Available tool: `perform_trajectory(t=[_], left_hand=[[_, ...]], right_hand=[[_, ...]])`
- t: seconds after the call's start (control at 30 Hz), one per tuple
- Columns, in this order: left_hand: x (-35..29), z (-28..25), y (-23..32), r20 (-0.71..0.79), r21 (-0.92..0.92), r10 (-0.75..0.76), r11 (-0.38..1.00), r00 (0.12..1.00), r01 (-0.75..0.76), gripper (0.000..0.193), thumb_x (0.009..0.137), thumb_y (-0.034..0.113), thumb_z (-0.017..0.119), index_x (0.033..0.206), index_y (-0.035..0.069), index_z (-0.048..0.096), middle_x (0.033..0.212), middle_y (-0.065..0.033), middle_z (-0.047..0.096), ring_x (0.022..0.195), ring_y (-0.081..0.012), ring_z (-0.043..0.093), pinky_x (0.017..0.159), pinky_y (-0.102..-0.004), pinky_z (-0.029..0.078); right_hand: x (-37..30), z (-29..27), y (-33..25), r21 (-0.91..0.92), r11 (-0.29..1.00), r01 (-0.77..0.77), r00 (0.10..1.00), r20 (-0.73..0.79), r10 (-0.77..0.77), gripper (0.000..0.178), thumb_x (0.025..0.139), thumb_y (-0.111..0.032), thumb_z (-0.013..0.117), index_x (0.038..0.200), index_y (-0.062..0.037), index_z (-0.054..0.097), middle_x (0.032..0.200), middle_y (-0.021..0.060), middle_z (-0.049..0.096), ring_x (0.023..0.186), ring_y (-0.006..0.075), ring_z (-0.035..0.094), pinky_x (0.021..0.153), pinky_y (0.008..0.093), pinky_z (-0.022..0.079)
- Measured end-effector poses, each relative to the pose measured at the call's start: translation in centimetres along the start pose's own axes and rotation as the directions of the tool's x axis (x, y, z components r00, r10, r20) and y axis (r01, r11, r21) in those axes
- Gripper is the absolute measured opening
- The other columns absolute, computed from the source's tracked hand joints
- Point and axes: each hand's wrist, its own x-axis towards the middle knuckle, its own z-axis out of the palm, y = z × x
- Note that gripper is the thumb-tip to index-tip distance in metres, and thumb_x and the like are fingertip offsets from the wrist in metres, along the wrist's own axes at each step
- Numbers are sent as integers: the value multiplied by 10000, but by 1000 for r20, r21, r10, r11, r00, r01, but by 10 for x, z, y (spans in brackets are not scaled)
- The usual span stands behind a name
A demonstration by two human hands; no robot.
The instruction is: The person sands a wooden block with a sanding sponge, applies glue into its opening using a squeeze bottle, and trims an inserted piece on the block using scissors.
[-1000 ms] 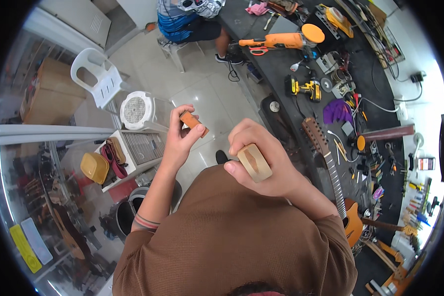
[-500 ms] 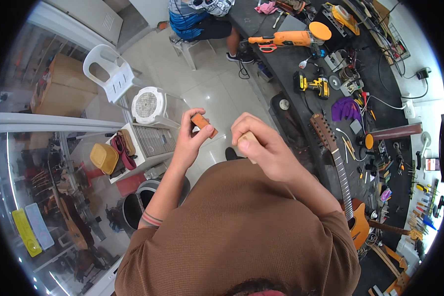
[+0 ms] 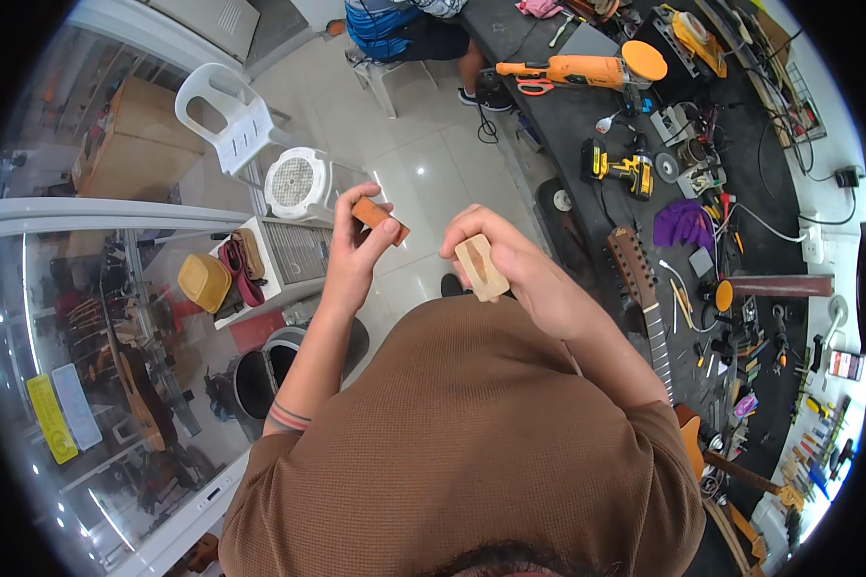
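Between the thumb and fingers of my left hand (image 3: 358, 240) is a small orange-brown block (image 3: 379, 217), held at a slant. My right hand (image 3: 512, 258) grips a pale wooden block (image 3: 482, 269) with a darker wedge-shaped patch on its face. Its thumb presses along the side, and the curled fingers behind are partly hidden. The two blocks are apart, with a short gap between my hands, both in the air above the floor in front of my chest.
To the right runs a dark workbench (image 3: 587, 101) with an orange power tool (image 3: 573, 70), a yellow-black drill (image 3: 621, 165), a purple cloth (image 3: 683, 225) and a guitar headstock (image 3: 631, 260). White stool (image 3: 298, 183) and chair (image 3: 229, 120) stand left. A seated person (image 3: 404, 37) is beyond.
My right hand has turned, bringing the pale block's broad face into view. My left hand has moved slightly up and left, still holding the orange-brown block.
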Motion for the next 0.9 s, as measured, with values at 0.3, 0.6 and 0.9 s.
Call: perform_trajectory(t=[0.3,0.6,0.9], left_hand=[[36,83,60,-103,54,382,924,919,-378,858,930,252,947,1653,114,505,1631,-212,478,1396,-284,606,1111,-429,561],[34,191,94,518,467,678,287,522,-836,854,758,355,1069,1457,158,620,1661,-250,422,1366,-460,639,1080,-547,587],[66,208,93,461,555,643,329,611,-764,747,693,349,1050,1336,163,720,1622,-256,478,1459,-471,555,1172,-596,512]], right_hand=[[-8,-82,-9,-415,891,187,978,-8,-209,361,936,-82,837,1225,-89,622,1163,80,600,1090,255,628,974,392,504],[1,-140,-3,-421,856,300,935,-46,-351,479,854,-20,835,1267,-40,592,1194,163,645,1154,450,669,968,492,553],[0,-173,-12,-490,811,319,932,5,-364,490,877,-52,810,1312,0,590,1215,224,641,1174,480,669,991,512,546]])
